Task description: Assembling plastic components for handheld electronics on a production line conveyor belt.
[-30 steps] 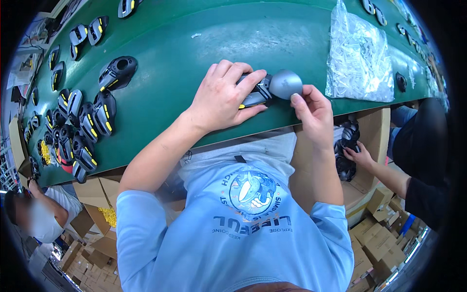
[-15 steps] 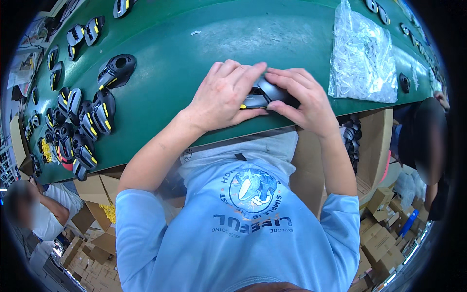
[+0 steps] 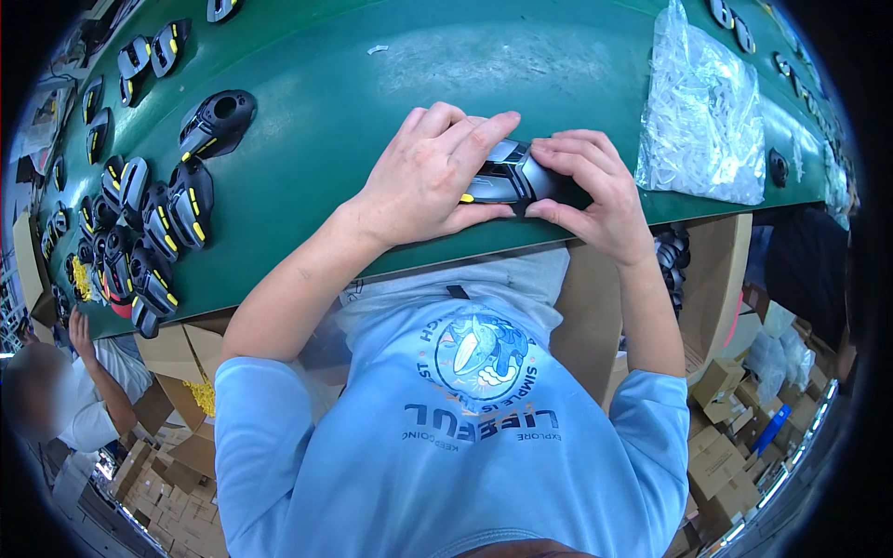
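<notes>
Both hands grip one grey-and-black shell (image 3: 495, 189) near the front edge of the green table (image 3: 326, 112): the left hand (image 3: 428, 175) arches over its left part, thumb along the near side, while the right hand (image 3: 597, 193) clasps its rounded right end between fingers and thumb, so together they hide much of it. Below them, a pale blue cloth shirt (image 3: 446, 493) carries a round cartoon print and several lines of dark lettering. To the right, an open cardboard carton (image 3: 716, 279) of dark parts sits under the table edge, and a crinkled clear plastic bag (image 3: 702, 121) of whitish pieces lies apart from the right hand. Leftward rests a dark, curved casing (image 3: 206, 138) with a round hole; smooth shells with yellow inlays (image 3: 191, 206) crowd nearby. Tiny yellow pieces (image 3: 82, 279) heap beside that cluster, and a white scrap (image 3: 377, 49) lies farther back.
</notes>
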{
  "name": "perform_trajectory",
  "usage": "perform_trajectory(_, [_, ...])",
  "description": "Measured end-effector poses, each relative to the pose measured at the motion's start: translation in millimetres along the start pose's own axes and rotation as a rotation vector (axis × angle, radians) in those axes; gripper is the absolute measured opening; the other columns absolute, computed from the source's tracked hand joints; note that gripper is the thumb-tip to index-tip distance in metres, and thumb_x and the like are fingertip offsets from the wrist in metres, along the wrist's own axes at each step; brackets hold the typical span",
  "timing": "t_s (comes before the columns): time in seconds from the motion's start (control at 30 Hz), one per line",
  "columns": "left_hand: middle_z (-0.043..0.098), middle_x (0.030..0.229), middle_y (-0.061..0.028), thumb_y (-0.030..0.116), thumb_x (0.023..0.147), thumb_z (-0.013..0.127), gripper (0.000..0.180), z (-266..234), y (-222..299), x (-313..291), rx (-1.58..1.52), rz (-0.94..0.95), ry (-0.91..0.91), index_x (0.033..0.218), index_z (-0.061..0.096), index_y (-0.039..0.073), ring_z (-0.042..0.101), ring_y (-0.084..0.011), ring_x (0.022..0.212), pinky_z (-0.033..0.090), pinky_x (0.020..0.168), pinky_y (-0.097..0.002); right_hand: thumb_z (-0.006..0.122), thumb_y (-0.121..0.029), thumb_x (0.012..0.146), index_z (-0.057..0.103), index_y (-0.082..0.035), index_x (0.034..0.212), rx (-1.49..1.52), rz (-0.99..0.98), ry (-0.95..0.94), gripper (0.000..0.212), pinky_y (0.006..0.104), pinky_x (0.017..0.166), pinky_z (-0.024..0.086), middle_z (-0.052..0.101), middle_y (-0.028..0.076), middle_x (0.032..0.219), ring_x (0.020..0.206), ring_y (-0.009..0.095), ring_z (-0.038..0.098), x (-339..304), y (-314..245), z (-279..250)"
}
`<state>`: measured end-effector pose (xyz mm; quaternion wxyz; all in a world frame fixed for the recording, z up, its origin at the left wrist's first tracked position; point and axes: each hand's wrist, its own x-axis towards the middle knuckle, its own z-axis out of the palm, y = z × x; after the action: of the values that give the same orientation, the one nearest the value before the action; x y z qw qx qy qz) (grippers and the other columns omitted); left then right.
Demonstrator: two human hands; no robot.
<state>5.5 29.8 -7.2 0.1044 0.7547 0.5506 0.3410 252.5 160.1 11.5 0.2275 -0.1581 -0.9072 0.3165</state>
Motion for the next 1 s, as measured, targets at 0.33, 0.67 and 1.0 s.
perform_trajectory(0.33, [0.074, 0.131, -0.0064, 0.039, 0.074, 0.099, 0.099, -1.2, 0.6, 2.6, 0.022, 0.023, -0.02, 0.156, 0.054, 0.008, 0.065, -0.0326, 0.111, 0.052, 0.1, -0.0456, 0.09, -0.041, 0.083, 0.075, -0.011, 0.133, -0.165, -0.063, -0.151, 0.06, 0.0477, 0.109, 0.051, 0.077, 0.005, 0.136, 0.122, 0.033, 0.065, 6.0, 2.9, -13.4])
perform_trajectory(0.67, [0.075, 0.129, -0.0049, 0.037, 0.073, 0.099, 0.1, -1.9, 0.8, 2.5, -0.032, -0.006, -0.027, 0.157, 0.053, 0.007, 0.064, -0.0312, 0.108, 0.051, 0.098, -0.0451, 0.093, -0.032, 0.08, 0.074, -0.007, 0.137, -0.065, -0.067, -0.107, 0.066, 0.045, 0.107, 0.052, 0.078, 0.008, 0.136, 0.119, 0.03, 0.071, 6.5, -2.6, -12.6])
perform_trajectory(1.0, [0.074, 0.129, -0.0082, 0.039, 0.072, 0.101, 0.092, -4.3, 0.8, 3.5, -0.032, 0.0, -0.018, 0.148, 0.06, 0.007, 0.063, -0.0316, 0.107, 0.051, 0.096, -0.0451, 0.089, -0.048, 0.079, 0.075, -0.019, 0.141, -0.234, -0.04, -0.053, 0.07, 0.0413, 0.103, 0.041, 0.078, -0.008, 0.137, 0.092, 0.023, 0.056, -4.8, 0.2, 1.3])
